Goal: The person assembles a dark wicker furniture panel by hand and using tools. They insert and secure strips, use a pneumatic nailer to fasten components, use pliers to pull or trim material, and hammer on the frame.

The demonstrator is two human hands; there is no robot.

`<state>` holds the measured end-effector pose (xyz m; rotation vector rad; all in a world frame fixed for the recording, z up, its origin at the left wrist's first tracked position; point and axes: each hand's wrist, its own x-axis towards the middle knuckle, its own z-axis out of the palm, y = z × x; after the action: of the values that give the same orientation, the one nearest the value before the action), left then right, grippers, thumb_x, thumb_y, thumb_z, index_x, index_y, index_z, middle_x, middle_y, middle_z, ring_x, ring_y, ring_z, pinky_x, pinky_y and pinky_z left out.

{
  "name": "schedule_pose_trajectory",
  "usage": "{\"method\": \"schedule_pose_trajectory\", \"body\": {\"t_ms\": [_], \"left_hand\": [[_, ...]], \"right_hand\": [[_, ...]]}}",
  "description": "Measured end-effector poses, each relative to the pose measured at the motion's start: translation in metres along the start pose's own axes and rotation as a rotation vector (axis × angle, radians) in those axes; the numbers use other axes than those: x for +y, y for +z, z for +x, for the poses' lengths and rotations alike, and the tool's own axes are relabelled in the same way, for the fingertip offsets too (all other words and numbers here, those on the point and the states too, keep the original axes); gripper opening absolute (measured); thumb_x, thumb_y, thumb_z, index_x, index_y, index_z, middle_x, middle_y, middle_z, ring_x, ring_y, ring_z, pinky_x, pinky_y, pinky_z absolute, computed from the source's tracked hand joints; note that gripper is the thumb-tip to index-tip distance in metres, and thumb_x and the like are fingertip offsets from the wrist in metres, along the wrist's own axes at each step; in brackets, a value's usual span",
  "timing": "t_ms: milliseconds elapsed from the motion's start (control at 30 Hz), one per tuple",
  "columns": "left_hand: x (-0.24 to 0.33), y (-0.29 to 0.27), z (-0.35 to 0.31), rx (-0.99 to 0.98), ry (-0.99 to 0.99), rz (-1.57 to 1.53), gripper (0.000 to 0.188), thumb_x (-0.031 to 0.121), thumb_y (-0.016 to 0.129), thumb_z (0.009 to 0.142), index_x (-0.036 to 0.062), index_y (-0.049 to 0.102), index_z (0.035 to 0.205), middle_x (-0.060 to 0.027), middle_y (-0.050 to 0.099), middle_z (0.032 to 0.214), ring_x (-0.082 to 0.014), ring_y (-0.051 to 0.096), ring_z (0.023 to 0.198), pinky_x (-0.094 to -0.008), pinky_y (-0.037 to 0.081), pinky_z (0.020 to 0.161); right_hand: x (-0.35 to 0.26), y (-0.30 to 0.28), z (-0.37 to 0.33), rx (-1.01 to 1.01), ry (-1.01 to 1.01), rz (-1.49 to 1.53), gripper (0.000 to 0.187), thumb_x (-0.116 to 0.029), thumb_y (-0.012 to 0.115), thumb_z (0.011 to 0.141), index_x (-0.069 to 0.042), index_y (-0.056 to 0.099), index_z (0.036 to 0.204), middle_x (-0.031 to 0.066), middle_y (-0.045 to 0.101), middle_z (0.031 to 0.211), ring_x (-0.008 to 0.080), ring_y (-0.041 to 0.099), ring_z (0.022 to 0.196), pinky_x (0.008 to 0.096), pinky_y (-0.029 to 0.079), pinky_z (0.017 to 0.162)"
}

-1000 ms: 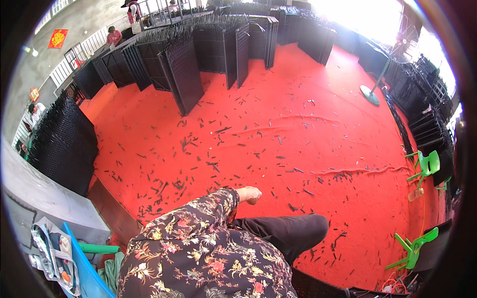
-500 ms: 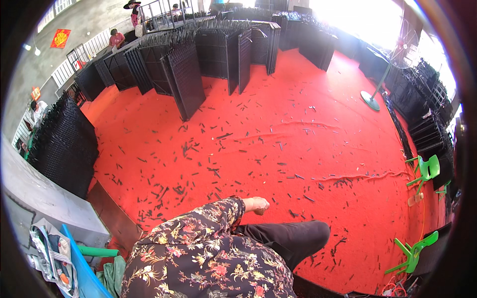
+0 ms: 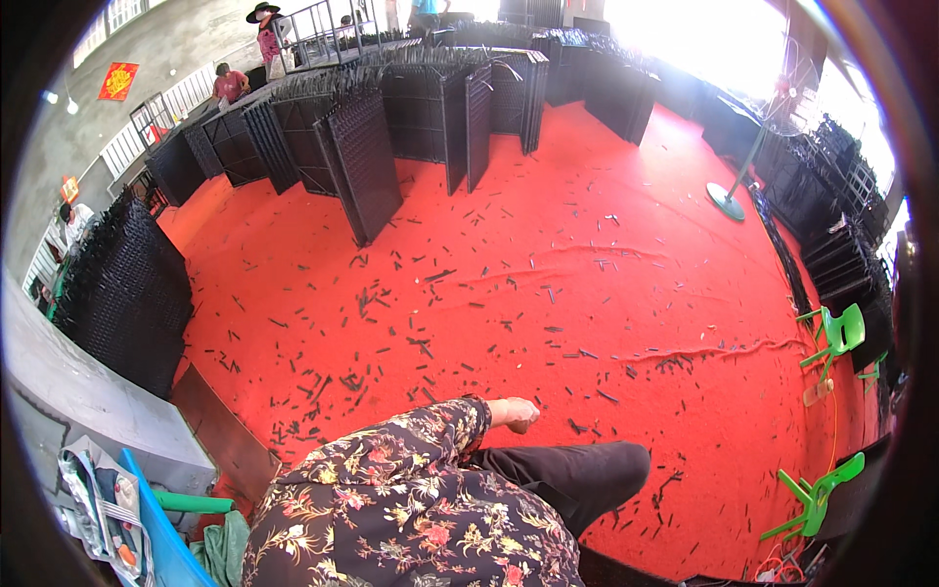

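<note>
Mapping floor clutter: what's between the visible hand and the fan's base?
In the head view, red carpet with scattered black pieces lies between the hand and fan base.

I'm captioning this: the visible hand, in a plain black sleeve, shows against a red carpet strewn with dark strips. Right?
Not quite: in the head view the sleeve carries a floral pattern; it isn't plain. The hand does show against a red carpet strewn with dark strips.

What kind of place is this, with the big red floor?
Probably a weaving workshop: tall black woven panels stand in rows, many with loose strand ends sticking up, and short black strips litter the red carpet.
</note>
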<state>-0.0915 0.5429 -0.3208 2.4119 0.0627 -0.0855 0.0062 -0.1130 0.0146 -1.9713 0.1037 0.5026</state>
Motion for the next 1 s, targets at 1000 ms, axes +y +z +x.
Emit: {"method": "schedule_pose_trajectory", "body": {"t_ms": [1000], "left_hand": [[-0.010, 0.004, 0.006, 0.214, 0.061, 0.149, 0.007, 0.010, 0.059, 0.061, 0.0131, 0.053, 0.058, -0.0058, 0.056, 0.057, -0.0238, 0.056, 0.053, -0.0406, 0.040, 0.044]], "right_hand": [[-0.013, 0.023, -0.010, 0.289, -0.202, -0.666, 0.044, -0.030, 0.063, 0.085, 0.005, 0.057, 0.110, 0.0197, 0.059, 0.106, 0.0277, 0.054, 0.098, 0.0364, 0.045, 0.085]]}}
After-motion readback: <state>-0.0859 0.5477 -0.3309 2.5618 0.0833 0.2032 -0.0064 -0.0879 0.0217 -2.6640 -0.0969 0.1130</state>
